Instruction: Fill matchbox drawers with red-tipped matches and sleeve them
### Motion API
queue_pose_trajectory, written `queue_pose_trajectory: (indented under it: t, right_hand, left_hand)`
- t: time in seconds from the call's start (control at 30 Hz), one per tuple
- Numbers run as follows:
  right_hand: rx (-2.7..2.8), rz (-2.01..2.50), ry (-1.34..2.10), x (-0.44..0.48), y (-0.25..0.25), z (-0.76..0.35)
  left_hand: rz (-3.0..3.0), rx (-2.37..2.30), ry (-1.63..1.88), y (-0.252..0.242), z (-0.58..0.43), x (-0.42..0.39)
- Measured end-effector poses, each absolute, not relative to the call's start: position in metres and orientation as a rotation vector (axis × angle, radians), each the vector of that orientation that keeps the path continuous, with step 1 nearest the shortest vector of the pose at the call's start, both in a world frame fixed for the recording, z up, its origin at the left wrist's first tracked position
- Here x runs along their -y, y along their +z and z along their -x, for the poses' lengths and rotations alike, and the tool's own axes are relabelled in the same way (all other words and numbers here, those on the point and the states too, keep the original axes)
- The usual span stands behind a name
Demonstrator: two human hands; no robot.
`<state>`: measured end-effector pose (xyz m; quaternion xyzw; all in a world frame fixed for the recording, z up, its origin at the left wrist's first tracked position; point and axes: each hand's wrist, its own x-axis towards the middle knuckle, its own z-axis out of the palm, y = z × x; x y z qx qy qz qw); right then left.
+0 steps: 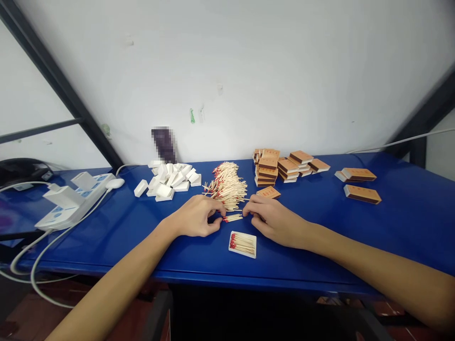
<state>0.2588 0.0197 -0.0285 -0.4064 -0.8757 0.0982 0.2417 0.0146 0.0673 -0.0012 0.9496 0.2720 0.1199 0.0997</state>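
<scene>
A dark object leaning at the wall is blurred out and cannot be identified. The left hand and the right hand curl their fingertips over the ends of the small bundle of matches, so their grip on it cannot be made out. The left forearm runs off the bottom edge, the right forearm off the right edge. Print on the orange matchbox sleeves is too small to read. The power strip trails cables past the lower left edge. A black object is cut by the left edge.
</scene>
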Motion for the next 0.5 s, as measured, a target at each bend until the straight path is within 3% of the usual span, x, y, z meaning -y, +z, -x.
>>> queue_pose_trajectory:
  t: [0.5]
  right_hand:
    - [2.422,1.084,0.301,-0.0196,-0.0289,-0.2587]
  left_hand:
    - [-2.802,-0.780,0.352,-0.0017,-0.0151,-0.0669]
